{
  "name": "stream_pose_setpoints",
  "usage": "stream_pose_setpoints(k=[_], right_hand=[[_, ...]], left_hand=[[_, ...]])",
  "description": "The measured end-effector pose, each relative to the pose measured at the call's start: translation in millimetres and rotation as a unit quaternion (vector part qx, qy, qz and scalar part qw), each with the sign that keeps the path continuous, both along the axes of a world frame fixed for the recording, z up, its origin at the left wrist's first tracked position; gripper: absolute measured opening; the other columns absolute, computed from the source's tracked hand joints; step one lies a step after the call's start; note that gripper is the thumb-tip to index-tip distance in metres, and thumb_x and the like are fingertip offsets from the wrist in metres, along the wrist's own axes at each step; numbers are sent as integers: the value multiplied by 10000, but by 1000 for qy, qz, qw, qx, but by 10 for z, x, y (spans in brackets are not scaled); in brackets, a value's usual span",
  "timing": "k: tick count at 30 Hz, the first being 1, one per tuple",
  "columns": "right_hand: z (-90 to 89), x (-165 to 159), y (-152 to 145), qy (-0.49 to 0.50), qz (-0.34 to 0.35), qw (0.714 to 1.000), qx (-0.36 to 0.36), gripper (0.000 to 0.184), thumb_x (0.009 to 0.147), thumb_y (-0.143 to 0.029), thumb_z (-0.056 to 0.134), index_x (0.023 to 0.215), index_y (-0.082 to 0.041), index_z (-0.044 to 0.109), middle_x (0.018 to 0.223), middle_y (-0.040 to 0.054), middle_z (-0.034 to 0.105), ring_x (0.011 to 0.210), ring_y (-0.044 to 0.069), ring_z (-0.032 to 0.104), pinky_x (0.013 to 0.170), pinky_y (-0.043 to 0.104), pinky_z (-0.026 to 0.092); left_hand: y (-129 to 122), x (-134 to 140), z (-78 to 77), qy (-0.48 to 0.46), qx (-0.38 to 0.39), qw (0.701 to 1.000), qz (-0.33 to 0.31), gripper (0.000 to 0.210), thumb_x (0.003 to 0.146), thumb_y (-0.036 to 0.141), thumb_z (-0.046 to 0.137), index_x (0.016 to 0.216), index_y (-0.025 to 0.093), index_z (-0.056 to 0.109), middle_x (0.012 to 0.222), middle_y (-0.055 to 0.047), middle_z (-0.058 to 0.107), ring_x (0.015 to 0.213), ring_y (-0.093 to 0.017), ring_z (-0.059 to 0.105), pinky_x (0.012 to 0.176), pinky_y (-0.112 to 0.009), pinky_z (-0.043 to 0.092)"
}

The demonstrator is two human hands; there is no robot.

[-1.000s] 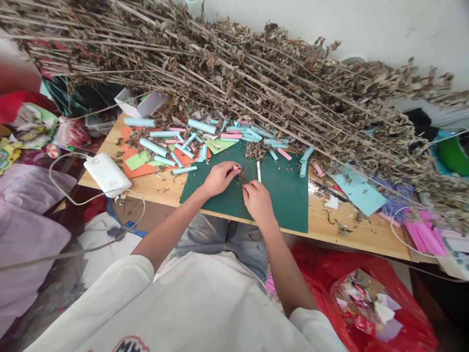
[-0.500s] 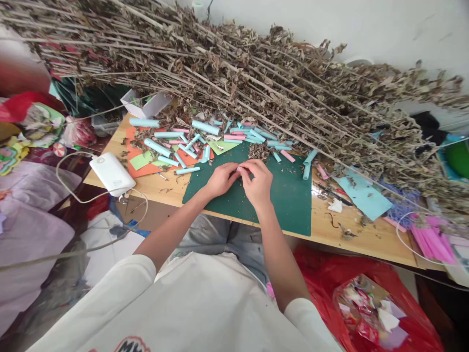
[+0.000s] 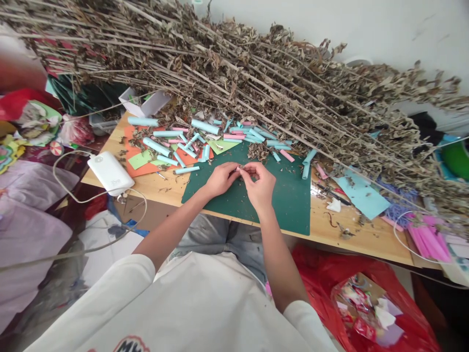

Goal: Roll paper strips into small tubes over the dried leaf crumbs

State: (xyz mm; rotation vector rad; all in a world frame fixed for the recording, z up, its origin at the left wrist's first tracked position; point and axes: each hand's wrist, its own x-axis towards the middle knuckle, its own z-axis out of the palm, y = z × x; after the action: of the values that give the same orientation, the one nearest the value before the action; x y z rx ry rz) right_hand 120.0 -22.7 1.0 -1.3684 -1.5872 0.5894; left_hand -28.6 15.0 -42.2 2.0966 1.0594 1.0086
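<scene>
Above the green cutting mat (image 3: 286,205), my hands meet fingertip to fingertip. My left hand (image 3: 221,179) is closed in a pinch around a small pink paper tube (image 3: 238,168), mostly hidden by the fingers. At the tube's end, the thumb and fingers of my right hand (image 3: 261,185) are pinched together, with a dark bit that looks like dried leaf between them. Just beyond my fingers lies a small heap of crumbled dry leaves (image 3: 258,151). Rolled blue paper tubes (image 3: 205,127) and a loose pink tube (image 3: 287,156) lie behind the hands.
A large pile of dried leafy stalks (image 3: 234,73) covers the back of the wooden table. On the left are a white power bank (image 3: 110,173) with a cable and orange paper (image 3: 141,168). Blue paper (image 3: 362,193) lies right; a red bag (image 3: 315,274) of scraps hangs below.
My right hand has turned slightly and shifted a little to the right, showing more of the pinched tube end. My left hand stays nearly in place. The view has shifted slightly.
</scene>
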Motion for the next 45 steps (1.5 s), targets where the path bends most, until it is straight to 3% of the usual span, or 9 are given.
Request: stream_pose_setpoints(k=[6,10,17,27,31,35,37,40,45], right_hand=[[47,24,38,-176,27,981,76,191,955,-281,514,932,-202,686,946,82,664,903,200,623,837,330,509],[122,13,39,-281,34,957,68,189,955,-268,502,965,-204,679,957,95,648,951,233,598,838,346,485],[120,18,21,-215,29,975,50,165,942,-245,519,1018,-195,656,960,76,646,908,197,608,831,300,483],[105,-33,74,-305,27,952,18,236,962,-281,471,982,-214,696,901,76,682,892,211,613,776,299,446],[149,9,53,-224,49,973,29,209,942,-275,505,994,-209,696,915,63,699,858,185,631,795,290,475],[180,249,-5,-127,-22,990,48,231,942,-307,495,983,-194,693,908,65,705,794,174,637,781,305,502],[169,402,-41,-153,-77,985,12,214,918,-307,513,914,-189,691,856,63,695,744,184,629,744,320,498],[110,531,-115,-260,-139,952,-81,175,861,-340,591,851,-187,675,798,65,672,711,209,617,703,341,478],[6,412,-224,-374,-139,900,-176,105,845,-275,608,809,-183,641,851,123,663,766,240,629,649,330,458]], left_hand=[[-2,-6,-16,-2,8,1000,-3,224,986,302,463,938,157,625,894,-70,662,852,-193,609,770,-289,462],[5,-7,-37,2,10,1000,0,180,966,248,474,944,154,625,906,-70,663,861,-194,611,786,-292,468],[4,-8,-31,14,6,1000,-4,199,972,262,467,931,157,631,908,-72,671,873,-196,620,795,-290,473],[9,-8,-27,-5,-5,1000,7,191,948,219,475,974,154,652,934,-72,691,890,-198,638,813,-300,491],[2,-11,-14,-9,-2,1000,4,210,967,252,467,977,153,652,944,-79,696,889,-200,644,803,-299,486],[-11,1,31,-5,-18,1000,7,264,984,356,479,960,162,656,933,-76,701,878,-197,648,805,-299,481],[-17,8,56,-3,-25,1000,11,278,988,373,472,955,168,658,939,-74,704,884,-196,651,809,-299,478],[-22,14,76,-3,-31,999,16,289,991,380,464,944,168,655,940,-74,706,872,-193,652,791,-293,472],[-21,16,69,-8,-32,999,15,286,993,375,463,919,168,647,937,-65,704,861,-184,647,776,-279,457]])
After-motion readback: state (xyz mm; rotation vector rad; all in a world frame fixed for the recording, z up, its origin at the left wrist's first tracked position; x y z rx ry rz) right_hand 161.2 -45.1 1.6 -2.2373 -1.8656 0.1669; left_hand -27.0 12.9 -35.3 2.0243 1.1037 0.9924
